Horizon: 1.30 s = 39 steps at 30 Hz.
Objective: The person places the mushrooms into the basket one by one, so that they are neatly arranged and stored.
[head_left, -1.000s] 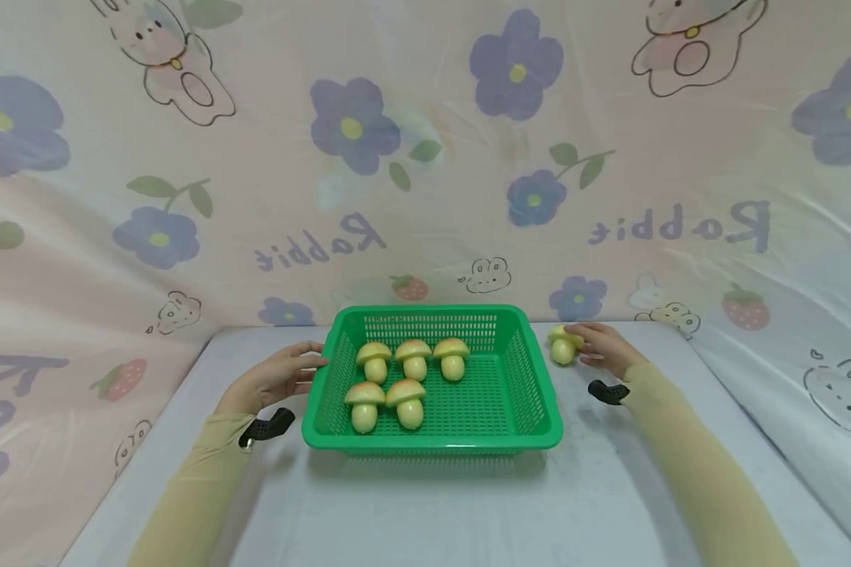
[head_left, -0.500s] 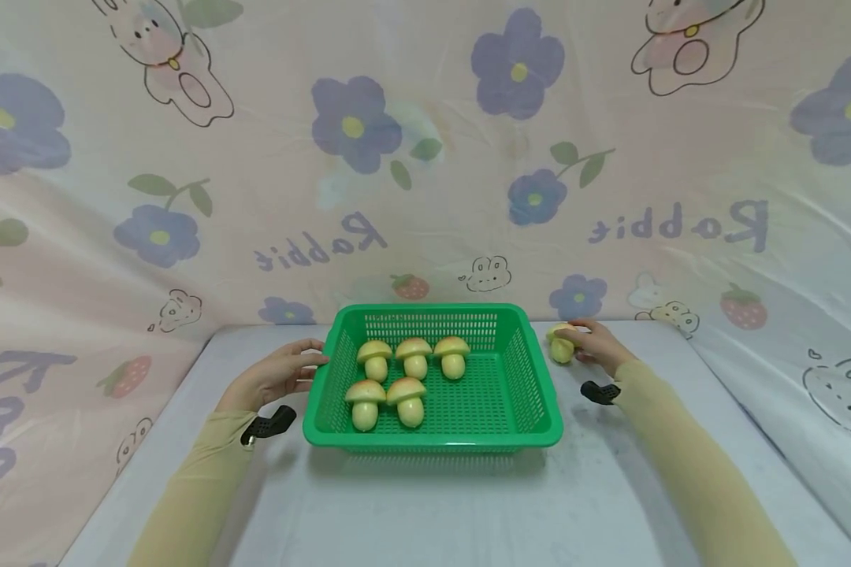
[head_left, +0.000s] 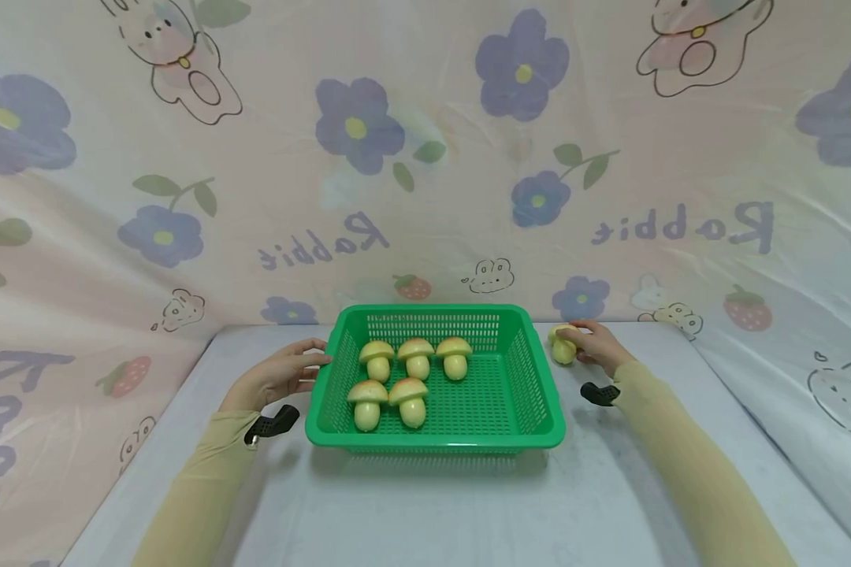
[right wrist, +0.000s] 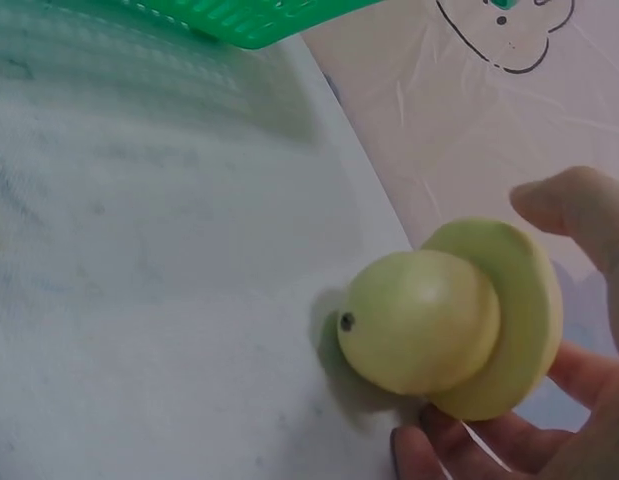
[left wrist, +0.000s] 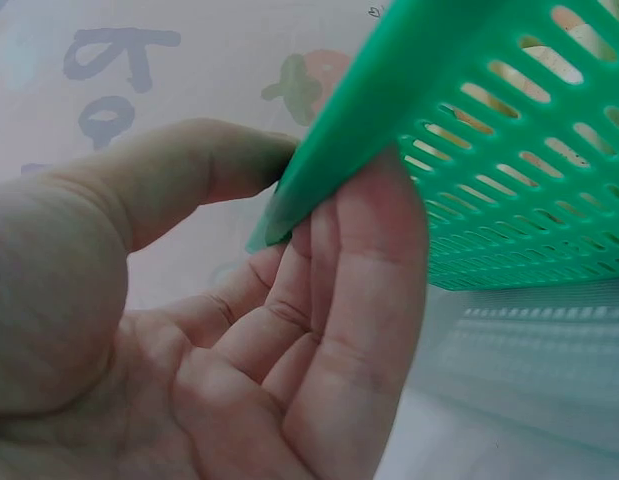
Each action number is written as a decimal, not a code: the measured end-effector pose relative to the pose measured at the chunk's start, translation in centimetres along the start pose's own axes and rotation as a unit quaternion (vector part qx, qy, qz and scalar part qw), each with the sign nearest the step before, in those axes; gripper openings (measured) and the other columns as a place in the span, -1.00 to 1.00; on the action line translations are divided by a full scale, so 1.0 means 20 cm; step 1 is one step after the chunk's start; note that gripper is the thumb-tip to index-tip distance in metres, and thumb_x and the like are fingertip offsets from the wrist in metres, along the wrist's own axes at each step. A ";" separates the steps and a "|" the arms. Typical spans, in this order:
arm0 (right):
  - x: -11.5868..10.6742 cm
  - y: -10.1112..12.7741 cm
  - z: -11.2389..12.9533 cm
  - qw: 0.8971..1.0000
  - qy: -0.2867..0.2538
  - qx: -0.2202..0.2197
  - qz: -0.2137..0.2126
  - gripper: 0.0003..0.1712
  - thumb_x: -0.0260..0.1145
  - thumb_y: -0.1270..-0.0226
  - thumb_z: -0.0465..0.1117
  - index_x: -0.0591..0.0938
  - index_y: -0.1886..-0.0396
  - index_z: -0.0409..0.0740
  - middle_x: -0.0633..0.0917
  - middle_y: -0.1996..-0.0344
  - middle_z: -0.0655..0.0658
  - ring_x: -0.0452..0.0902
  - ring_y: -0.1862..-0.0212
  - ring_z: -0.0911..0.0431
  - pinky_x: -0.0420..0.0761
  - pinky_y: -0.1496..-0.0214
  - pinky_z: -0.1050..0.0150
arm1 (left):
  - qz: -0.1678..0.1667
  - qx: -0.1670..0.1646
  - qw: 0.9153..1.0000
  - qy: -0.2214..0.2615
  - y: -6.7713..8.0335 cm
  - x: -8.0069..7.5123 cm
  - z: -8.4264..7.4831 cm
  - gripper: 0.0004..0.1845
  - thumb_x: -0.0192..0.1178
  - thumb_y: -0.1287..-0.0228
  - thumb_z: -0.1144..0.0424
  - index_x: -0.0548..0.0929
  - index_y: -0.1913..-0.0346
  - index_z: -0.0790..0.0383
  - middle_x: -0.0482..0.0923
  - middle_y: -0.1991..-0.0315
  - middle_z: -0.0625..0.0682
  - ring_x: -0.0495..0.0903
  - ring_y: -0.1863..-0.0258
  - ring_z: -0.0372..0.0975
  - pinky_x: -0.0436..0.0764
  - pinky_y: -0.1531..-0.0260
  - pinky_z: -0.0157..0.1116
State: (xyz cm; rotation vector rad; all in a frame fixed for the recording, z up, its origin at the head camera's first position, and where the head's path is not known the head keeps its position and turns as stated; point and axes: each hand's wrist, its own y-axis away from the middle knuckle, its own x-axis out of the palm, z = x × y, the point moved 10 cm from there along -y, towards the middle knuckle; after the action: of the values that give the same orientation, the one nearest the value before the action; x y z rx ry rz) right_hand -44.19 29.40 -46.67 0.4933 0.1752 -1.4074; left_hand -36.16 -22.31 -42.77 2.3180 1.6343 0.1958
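Observation:
A green plastic basket (head_left: 436, 441) stands mid-table, holding several toy mushrooms (head_left: 412, 411) in two rows on its left side. My left hand (head_left: 276, 378) pinches the basket's left rim (left wrist: 339, 130), thumb above and fingers beneath. Outside the basket, at the right back, another toy mushroom (head_left: 563, 353) touches the table. Around its cap is my right hand (head_left: 599, 346); in the right wrist view the fingers lie at the cap's lower side, while the thumb (right wrist: 559, 205) shows apart from it. The mushroom's pale stem (right wrist: 414, 320) faces that camera; part of the cap is hidden.
A white table (head_left: 425, 512) carries everything. Behind it hangs a curtain (head_left: 454, 197) printed with flowers and rabbits, close to the back edge. Black wrist devices sit on the left wrist (head_left: 273, 425) and right wrist (head_left: 600, 393).
My right hand has moved slightly left, its fingers further over the mushroom's cap, then stays about still. The left hand keeps its hold on the basket, and the mushrooms inside have not moved.

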 end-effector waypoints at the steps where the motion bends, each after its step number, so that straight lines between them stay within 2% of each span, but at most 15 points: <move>1: 0.00 0.00 0.00 1.000 0.001 -0.002 -0.003 -0.10 0.19 -0.36 0.18 0.13 -0.43 -0.31 0.25 -0.27 -0.34 0.37 0.13 0.11 0.52 0.00 0.12 | -0.002 -0.001 1.000 0.001 0.00 0.00 0.00 -0.64 0.14 -0.40 0.23 0.33 -0.14 0.27 0.55 0.20 0.09 0.62 0.28 -0.20 0.65 0.20 -0.23; 9: -0.02 0.00 0.00 1.000 0.009 -0.005 -0.022 -0.16 0.16 -0.39 0.16 0.20 -0.41 -0.32 0.29 -0.22 -0.35 0.39 0.23 0.17 0.58 0.14 0.23 | -0.003 0.002 1.000 0.008 0.00 0.00 0.00 -0.65 0.15 -0.39 0.24 0.34 -0.12 0.27 0.54 0.18 0.10 0.62 0.25 -0.19 0.65 0.19 -0.22; 14: -0.02 0.01 -0.01 1.000 0.002 -0.013 -0.017 -0.13 0.17 -0.39 0.15 0.16 -0.43 -0.33 0.27 -0.24 -0.35 0.41 0.26 0.18 0.57 0.12 0.22 | 0.000 0.004 1.000 0.009 -0.01 0.00 0.01 -0.63 0.15 -0.39 0.23 0.32 -0.13 0.28 0.53 0.19 0.09 0.61 0.26 -0.20 0.65 0.20 -0.23; 22: -0.04 0.03 -0.03 1.000 -0.003 -0.028 0.005 -0.11 0.18 -0.39 0.14 0.12 -0.44 -0.37 0.24 -0.29 -0.44 0.45 0.00 0.07 0.55 -0.05 0.17 | 0.001 0.010 1.000 0.006 -0.01 0.00 0.01 -0.65 0.14 -0.40 0.25 0.33 -0.12 0.28 0.54 0.19 0.08 0.61 0.27 -0.20 0.65 0.22 -0.24; 26: -0.05 0.06 -0.04 1.000 -0.002 -0.024 0.010 -0.10 0.17 -0.40 0.14 0.11 -0.44 -0.39 0.23 -0.31 -0.45 0.40 -0.09 0.02 0.51 -0.11 0.16 | 0.001 0.010 1.000 0.004 -0.01 0.00 0.01 -0.65 0.14 -0.40 0.25 0.33 -0.13 0.28 0.54 0.20 0.08 0.62 0.28 -0.21 0.65 0.22 -0.25; 30: -0.06 0.09 -0.04 0.999 0.000 -0.032 0.013 -0.12 0.17 -0.41 0.12 0.13 -0.42 -0.42 0.23 -0.31 -0.46 0.36 -0.14 -0.06 0.45 -0.18 0.07 | -0.003 0.006 1.000 0.002 -0.01 -0.01 0.01 -0.64 0.14 -0.40 0.24 0.33 -0.14 0.28 0.54 0.18 0.08 0.62 0.26 -0.20 0.65 0.20 -0.23; 33: -0.06 0.11 -0.03 0.999 -0.001 -0.038 0.013 -0.12 0.18 -0.40 0.12 0.15 -0.41 -0.42 0.24 -0.31 -0.45 0.38 -0.13 -0.03 0.43 -0.21 0.03 | -0.005 0.005 1.000 0.002 -0.01 -0.01 0.01 -0.65 0.13 -0.40 0.25 0.33 -0.13 0.28 0.54 0.18 0.08 0.62 0.25 -0.20 0.65 0.19 -0.23; 39: -0.08 0.15 -0.01 0.999 -0.006 -0.047 0.012 -0.13 0.21 -0.37 0.14 0.19 -0.40 -0.38 0.31 -0.27 -0.42 0.44 -0.02 0.16 0.43 -0.22 0.04 | -0.005 0.004 1.000 0.002 -0.01 -0.01 0.01 -0.66 0.13 -0.40 0.26 0.34 -0.12 0.27 0.55 0.18 0.08 0.63 0.24 -0.19 0.65 0.19 -0.22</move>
State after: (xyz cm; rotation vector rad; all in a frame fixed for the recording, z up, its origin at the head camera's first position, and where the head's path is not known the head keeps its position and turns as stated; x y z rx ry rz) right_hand -41.41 31.07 -45.48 0.4082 0.2249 -1.3716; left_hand -36.32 -22.43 -43.07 2.3162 1.6523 0.1912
